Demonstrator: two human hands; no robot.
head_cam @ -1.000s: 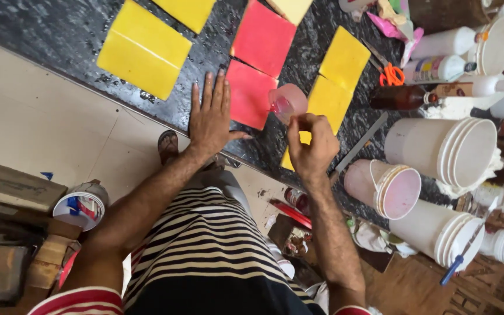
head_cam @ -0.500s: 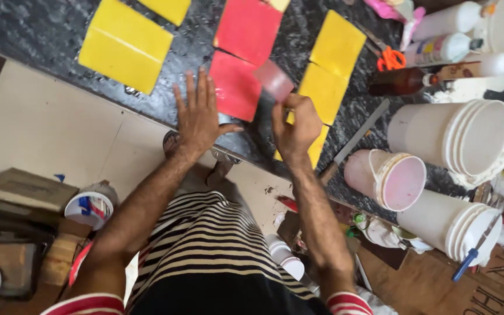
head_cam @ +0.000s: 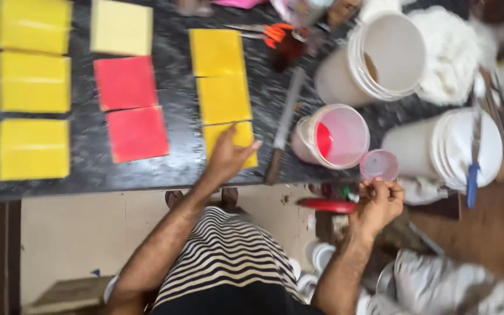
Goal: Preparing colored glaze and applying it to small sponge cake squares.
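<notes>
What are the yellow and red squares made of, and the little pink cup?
The yellow squares and red squares look like soft sponge or foam: matte, with slightly fuzzy edges, though blur leaves it open. The little pink cup, held at its rim by the right hand, seems thin see-through plastic, smooth and glossy.

Shirt: black-and-white striped top (head_cam: 228, 256), thin stripes running across the body.
Arms: bare from above the elbow down.
Wrists: no watch, no bands.
Hands: ungloved, left hand (head_cam: 227, 156), right hand (head_cam: 377, 204).
</notes>
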